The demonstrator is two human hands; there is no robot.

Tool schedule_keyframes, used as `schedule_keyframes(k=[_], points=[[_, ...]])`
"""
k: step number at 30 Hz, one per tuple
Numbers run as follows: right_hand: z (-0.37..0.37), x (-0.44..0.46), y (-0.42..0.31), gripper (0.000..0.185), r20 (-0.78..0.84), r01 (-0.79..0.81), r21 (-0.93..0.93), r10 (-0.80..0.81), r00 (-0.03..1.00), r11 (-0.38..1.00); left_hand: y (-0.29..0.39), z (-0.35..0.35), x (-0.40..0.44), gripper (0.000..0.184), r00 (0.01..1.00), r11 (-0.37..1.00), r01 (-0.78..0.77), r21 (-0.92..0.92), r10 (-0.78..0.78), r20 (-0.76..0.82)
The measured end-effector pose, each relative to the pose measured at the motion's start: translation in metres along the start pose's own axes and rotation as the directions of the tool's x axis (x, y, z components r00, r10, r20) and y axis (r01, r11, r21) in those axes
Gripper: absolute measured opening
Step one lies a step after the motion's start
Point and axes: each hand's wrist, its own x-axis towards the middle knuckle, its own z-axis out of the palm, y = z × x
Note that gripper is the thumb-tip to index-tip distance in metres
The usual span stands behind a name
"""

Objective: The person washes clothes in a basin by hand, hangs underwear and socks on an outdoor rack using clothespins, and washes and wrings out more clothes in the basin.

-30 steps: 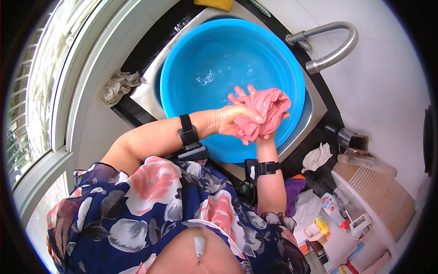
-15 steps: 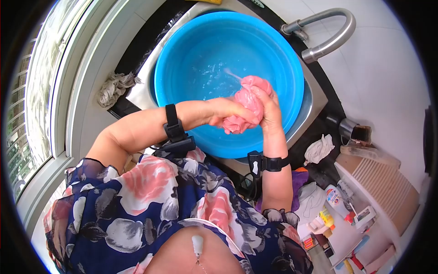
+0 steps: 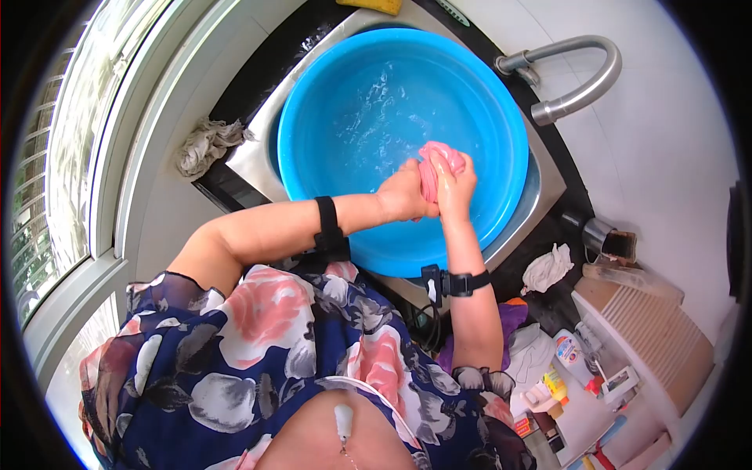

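A wet pink cloth (image 3: 428,178) is bunched between my two hands, above the water in a round blue basin (image 3: 309,168). My left hand (image 3: 403,193) is closed round the cloth's lower left part. On the other side, my right hand (image 3: 457,186) grips it with fingers wrapped over the top. Most of the cloth is hidden inside the hands; pink folds show at the top and between them. Clear water with ripples and bubbles lies in the basin.
The basin sits in a metal sink (image 3: 540,184) with a curved faucet (image 3: 583,98) at the right. Crumpled rags lie on the left (image 3: 205,147) and right (image 3: 547,269) of the counter. A yellow sponge-like item (image 3: 372,5) is at the back; bottles (image 3: 572,354) stand lower right.
My hands have drawn closer together round the cloth, which is now squeezed into a smaller bundle. The stream of water at its top no longer shows. The view has shifted slightly.
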Motion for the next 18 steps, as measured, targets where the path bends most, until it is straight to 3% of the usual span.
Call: schedule_keyframes(k=[1,2,3,4,5,6,7,8,9,11,12,13,15,17,18], points=[[0.000,-0.002,-0.002,0.032,-0.026,0.002,0.117,0.001,1.000,0.993,0.001,-0.002,-0.002,0.078,0.996,0.994,-0.086,0.068,0.087,-0.011],[-0.003,-0.006,-0.005,0.032,-0.020,0.002,0.118,0.001,1.000,0.993,0.000,-0.004,-0.008,0.080,0.994,0.989,-0.110,0.097,0.107,0.038],[-0.008,-0.010,-0.011,0.036,0.046,-0.109,0.230,0.102,0.994,0.967,0.008,-0.009,-0.014,0.080,0.994,0.990,-0.107,0.094,0.105,0.033],[-0.011,-0.012,-0.019,0.040,0.121,-0.221,0.331,0.191,0.974,0.918,0.016,-0.014,-0.017,0.078,0.989,0.997,-0.022,0.070,0.011,0.151],[-0.017,-0.014,-0.027,0.040,0.121,-0.219,0.326,0.189,0.974,0.920,0.018,-0.015,-0.016,0.077,0.959,0.996,0.064,0.055,-0.077,0.274],[-0.021,-0.016,-0.040,0.043,0.172,-0.264,0.339,0.216,0.961,0.903,0.017,-0.018,-0.014,0.077,0.959,0.997,0.060,0.052,-0.072,0.274],[-0.025,-0.015,-0.046,0.046,0.222,-0.308,0.352,0.241,0.945,0.884,0.014,-0.023,-0.011,0.065,0.926,0.989,0.093,-0.111,-0.045,0.376],[-0.037,-0.008,-0.034,0.062,0.334,-0.256,0.467,0.099,0.937,0.846,0.010,-0.026,-0.011,0.054,0.882,0.954,0.145,-0.264,-0.004,0.472],[-0.042,-0.009,-0.041,0.062,0.329,-0.258,0.466,0.105,0.938,0.846,0.011,-0.028,-0.015,0.054,0.878,0.953,0.149,-0.263,-0.006,0.478],[-0.052,-0.011,-0.056,0.075,0.344,-0.259,0.775,-0.041,0.938,0.576,0.016,-0.032,-0.021,0.043,0.837,0.729,0.238,-0.642,0.181,0.516],[-0.049,-0.009,-0.050,0.094,0.303,-0.167,0.671,-0.062,0.951,0.722,0.018,-0.033,-0.024,0.046,0.777,0.652,0.263,-0.712,0.294,0.556],[-0.044,-0.009,-0.050,0.094,0.293,-0.161,0.669,-0.058,0.954,0.726,0.020,-0.031,-0.027,0.046,0.769,0.653,0.269,-0.708,0.297,0.566],[-0.028,-0.006,-0.053,0.105,0.338,-0.057,0.716,-0.274,0.901,0.696,0.023,-0.026,-0.030,0.052,0.610,0.498,0.469,-0.729,0.415,0.675],[-0.020,-0.005,-0.065,0.108,0.324,-0.082,0.786,-0.296,0.899,0.613,0.016,-0.015,-0.029,0.055,0.567,0.441,0.532,-0.723,0.448,0.691],[-0.020,-0.004,-0.065,0.094,0.318,-0.084,0.857,-0.395,0.862,0.508,0.018,-0.014,-0.032,0.057,0.558,0.389,0.558,-0.733,0.478,0.679]])
